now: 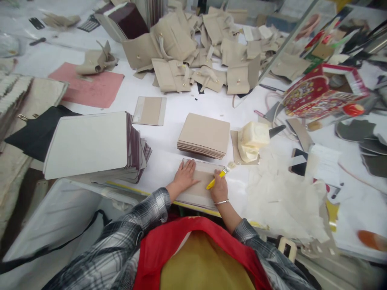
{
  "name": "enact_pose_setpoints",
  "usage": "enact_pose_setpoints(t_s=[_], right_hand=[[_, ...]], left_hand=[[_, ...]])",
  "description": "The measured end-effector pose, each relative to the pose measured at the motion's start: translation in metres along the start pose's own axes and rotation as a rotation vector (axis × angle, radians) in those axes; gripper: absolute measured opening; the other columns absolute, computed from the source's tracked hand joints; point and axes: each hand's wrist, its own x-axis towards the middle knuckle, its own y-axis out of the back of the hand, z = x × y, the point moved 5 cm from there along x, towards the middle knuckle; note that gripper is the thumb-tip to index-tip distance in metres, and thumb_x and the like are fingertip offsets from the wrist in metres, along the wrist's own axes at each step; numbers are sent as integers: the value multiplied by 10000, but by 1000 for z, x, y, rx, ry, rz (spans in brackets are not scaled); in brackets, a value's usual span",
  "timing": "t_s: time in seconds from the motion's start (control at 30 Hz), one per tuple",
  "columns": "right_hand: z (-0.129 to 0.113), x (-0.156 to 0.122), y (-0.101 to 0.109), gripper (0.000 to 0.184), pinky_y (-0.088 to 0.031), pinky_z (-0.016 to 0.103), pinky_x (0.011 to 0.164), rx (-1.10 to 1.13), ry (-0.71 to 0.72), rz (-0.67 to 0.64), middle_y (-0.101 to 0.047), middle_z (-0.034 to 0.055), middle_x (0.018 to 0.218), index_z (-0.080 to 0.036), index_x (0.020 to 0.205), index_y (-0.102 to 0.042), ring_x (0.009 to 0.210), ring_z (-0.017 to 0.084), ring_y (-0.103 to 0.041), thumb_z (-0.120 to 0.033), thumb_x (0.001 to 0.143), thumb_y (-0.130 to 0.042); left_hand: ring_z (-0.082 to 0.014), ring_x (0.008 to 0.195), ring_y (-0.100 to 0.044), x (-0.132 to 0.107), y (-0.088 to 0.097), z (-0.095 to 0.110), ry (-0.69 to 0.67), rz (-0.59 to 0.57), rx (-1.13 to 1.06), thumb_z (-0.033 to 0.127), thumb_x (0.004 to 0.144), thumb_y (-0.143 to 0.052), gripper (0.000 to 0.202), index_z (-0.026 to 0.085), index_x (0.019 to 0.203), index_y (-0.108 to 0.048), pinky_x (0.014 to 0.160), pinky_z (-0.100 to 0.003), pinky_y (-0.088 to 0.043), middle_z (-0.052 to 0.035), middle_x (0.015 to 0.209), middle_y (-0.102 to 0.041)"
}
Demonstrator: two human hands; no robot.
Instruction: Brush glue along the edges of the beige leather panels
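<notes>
A flat beige panel lies on the white table right in front of me. My left hand rests flat on its left half, fingers stretched out. My right hand is closed round a yellow-handled brush, whose pale tip points up and to the right at the panel's right edge. A silver bracelet sits on my right wrist. Just beyond the panel lies a neat stack of beige panels.
A pale yellow block sits right of the stack. A tall pile of white and maroon sheets stands at left. Several beige pouches are heaped at the back. Crumpled clear plastic lies at right. A pink sheet lies back left.
</notes>
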Motion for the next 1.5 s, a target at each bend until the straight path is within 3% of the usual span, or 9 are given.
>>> enact_pose_setpoints(t_s=[0.23, 0.4, 0.5, 0.6, 0.7, 0.93, 1.13, 1.27, 1.5], right_hand=[[1, 2, 0, 323, -436, 489, 948, 21, 5, 48, -539, 173, 1204, -132, 1015, -497, 1190, 270, -458, -22, 727, -402], [4, -1, 6, 358, -453, 518, 921, 127, 7, 84, -555, 140, 1178, -159, 1093, -458, 1166, 269, -488, -73, 759, -361], [4, -2, 12, 291, -452, 553, 899, 212, 0, 99, -562, 172, 1147, -178, 1116, -452, 1140, 313, -504, -177, 842, -355], [3, 1, 23, 273, -447, 590, 869, 259, -15, 149, -561, 187, 1137, -221, 1130, -450, 1101, 356, -524, -287, 868, -407], [-5, 6, 41, 299, -463, 596, 839, 287, -30, 176, -565, 171, 1143, -256, 1163, -435, 1078, 360, -546, -304, 868, -430], [-38, 7, 80, 284, -547, 406, 775, 620, -93, 34, -559, 123, 1197, -216, 1149, -360, 885, 198, -655, -267, 885, -450], [-24, -13, 78, 327, -556, 337, 634, 573, -210, -45, -540, 156, 1218, -199, 1119, -361, 686, 153, -651, -338, 853, -492], [4, -31, 64, 282, -531, 396, 794, 338, -178, 21, -589, 131, 1100, -196, 1078, -421, 925, 220, -623, -299, 826, -499], [31, -44, 51, 259, -518, 404, 831, 191, -145, 140, -593, 117, 1055, -175, 1098, -456, 996, 220, -581, -275, 859, -437]], left_hand=[[-324, 1306, -333, -73, 31, -50, 168, 62, 51, 538, 830, -451, 642, 46, 1240, -506, 1052, -480, -289, -224, 1385, -393], [-247, 1247, -434, -140, 128, -47, -26, 471, 43, 334, 823, -554, 425, 226, 1229, -494, 1020, -430, -364, -106, 1260, -555], [-315, 1309, -326, -168, 191, -88, 232, 718, 211, 423, 753, -621, 656, 198, 1321, -380, 1048, -534, -275, -162, 1362, -436], [-353, 1294, -330, -177, 220, -141, 451, 579, 259, 501, 759, -571, 708, 135, 1333, -375, 1038, -561, -255, -204, 1358, -424], [-271, 1103, -535, -180, 224, -160, 366, 412, 223, 357, 835, -488, 416, 208, 1223, -514, 941, -437, -416, -129, 1168, -601], [-201, 904, -611, -172, 193, -40, -128, 522, 167, 192, 811, -533, 474, 301, 1269, -473, 814, -359, -473, -52, 1043, -667], [-153, 726, -543, -121, 69, 81, -636, 166, 13, 162, 885, -413, 285, 227, 1137, -531, 597, -302, -408, -54, 896, -634], [-174, 736, -498, -97, 10, 108, -722, 7, -2, 196, 893, -407, 223, 197, 1062, -553, 605, -321, -370, -74, 842, -584], [-187, 837, -478, -78, 10, 114, -755, -12, -14, 221, 905, -407, 192, 179, 1022, -553, 700, -332, -338, -74, 923, -576]])
